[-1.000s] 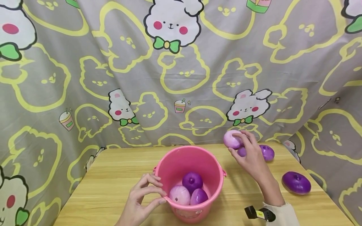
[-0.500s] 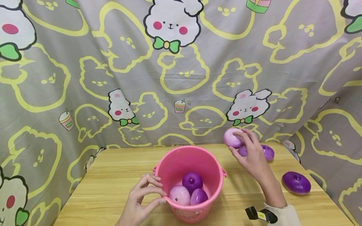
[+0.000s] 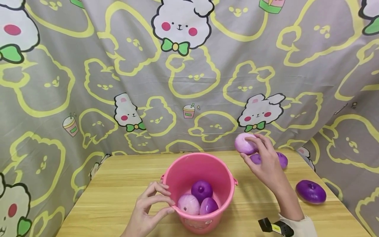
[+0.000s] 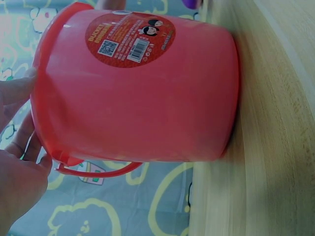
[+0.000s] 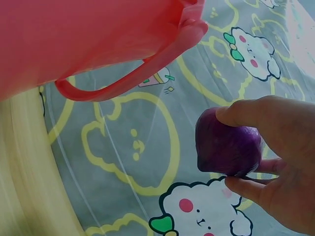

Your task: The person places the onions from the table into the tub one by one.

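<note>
My left hand (image 3: 140,210) pinches the near left rim of a pink bucket (image 3: 204,223) standing on the table; the left wrist view shows fingers (image 4: 19,93) at the rim and the bucket's red label (image 4: 130,39). A pale onion (image 3: 188,204) and two dark purple onions (image 3: 201,191) lie inside. Beyond the bucket to the right, my right hand (image 3: 266,164) holds a purple onion (image 3: 243,144) between thumb and fingertips, above the table. In the right wrist view this onion (image 5: 224,142) looks dark, with a blunt point facing away from the palm.
A dark purple onion (image 3: 311,191) lies on the wooden table (image 3: 118,184) at the right. More purple (image 3: 282,160) shows behind my right hand, partly hidden by it. A patterned curtain (image 3: 192,82) hangs behind the table. The bucket's handle (image 5: 128,73) hangs down.
The right hand has lifted slightly with the onion and shifted a little to the right. The left hand and bucket stay in place.
</note>
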Demonstrator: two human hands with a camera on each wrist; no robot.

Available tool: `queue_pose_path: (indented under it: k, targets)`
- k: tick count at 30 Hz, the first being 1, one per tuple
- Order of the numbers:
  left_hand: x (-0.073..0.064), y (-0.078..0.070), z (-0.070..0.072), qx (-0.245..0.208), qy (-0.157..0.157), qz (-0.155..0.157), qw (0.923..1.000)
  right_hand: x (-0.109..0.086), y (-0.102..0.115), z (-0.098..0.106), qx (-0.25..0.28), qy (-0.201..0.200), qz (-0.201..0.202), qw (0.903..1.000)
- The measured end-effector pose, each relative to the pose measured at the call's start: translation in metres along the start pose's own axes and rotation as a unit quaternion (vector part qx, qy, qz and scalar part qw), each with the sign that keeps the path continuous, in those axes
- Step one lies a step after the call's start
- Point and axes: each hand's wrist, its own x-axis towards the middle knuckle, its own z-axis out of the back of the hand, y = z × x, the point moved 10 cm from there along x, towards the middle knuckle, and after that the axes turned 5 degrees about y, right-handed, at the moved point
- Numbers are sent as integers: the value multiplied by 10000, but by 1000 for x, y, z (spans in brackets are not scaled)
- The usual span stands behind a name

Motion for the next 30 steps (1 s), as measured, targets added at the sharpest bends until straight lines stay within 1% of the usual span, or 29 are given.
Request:
queue_pose_path:
  k: [5, 13, 18, 30]
  targets:
    - [-1, 1, 0, 28, -2, 20, 10000, 1, 6, 4, -99, -33, 70, 9999]
    - [0, 0, 0, 108, -26, 73, 9999, 1, 13, 11, -43, -138, 186, 9997]
    - [0, -1, 0, 101, -36, 66, 9999, 1, 16, 12, 49, -109, 198, 9997]
    - [0, -1, 0, 53, -34, 18, 10000, 0, 27, 17, 21, -41, 232, 9997]
